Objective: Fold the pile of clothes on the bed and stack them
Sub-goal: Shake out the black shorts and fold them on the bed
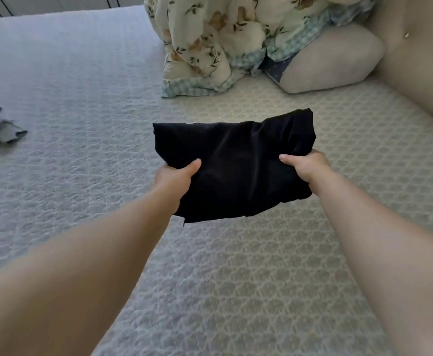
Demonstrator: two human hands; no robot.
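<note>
black folded garment [236, 165] held above the quilted bed [81, 98] | left hand [176, 176] and right hand [305, 167] each clench a near corner — 2 grips level | long axis left-right, cloth extends away from both hands | next, likely: lower it flat

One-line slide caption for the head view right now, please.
Left hand and right hand grip a folded black garment above the quilted bed.
</note>
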